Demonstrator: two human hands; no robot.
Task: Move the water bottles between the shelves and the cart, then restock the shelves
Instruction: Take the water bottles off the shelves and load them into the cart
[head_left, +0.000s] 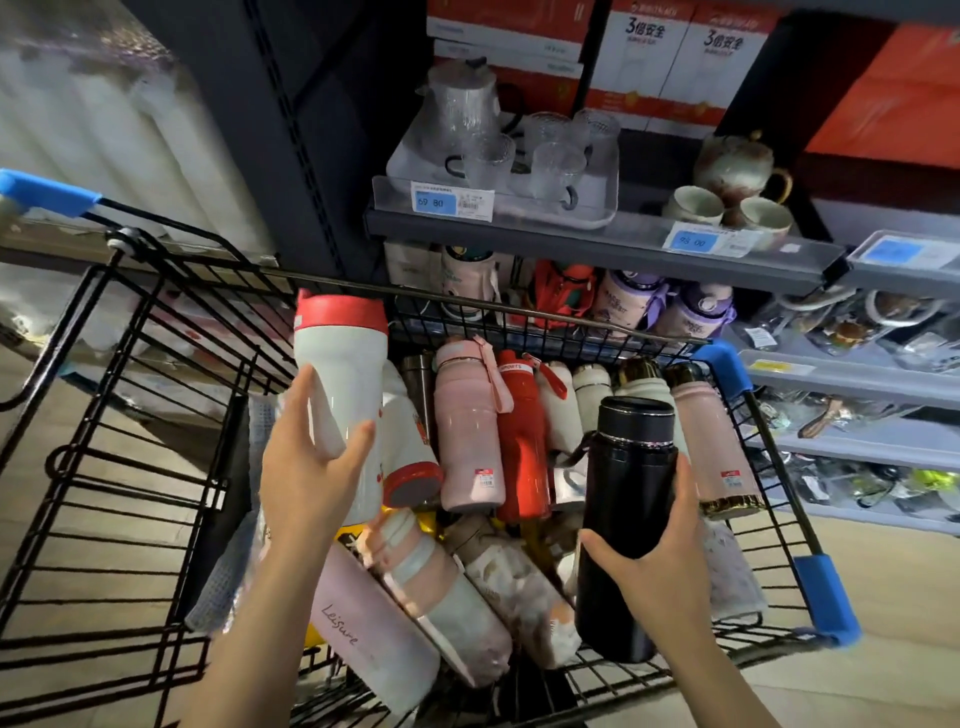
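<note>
Left hand (311, 467): fingers and thumb curled round the lower part of a white bottle (340, 384) with a red lid, held upright above the cart's left side.
Right hand (660, 561): wrapped round the middle of a black bottle (626, 499), upright over the cart's right side.
Cart (135, 467): black wire, blue corner guards; pink, red and white bottles lie heaped inside, one pink bottle (467, 436) near the far edge.
Shelves (597, 234): beyond the cart's far edge; glass cups above, more bottles on the lower shelf.
</note>
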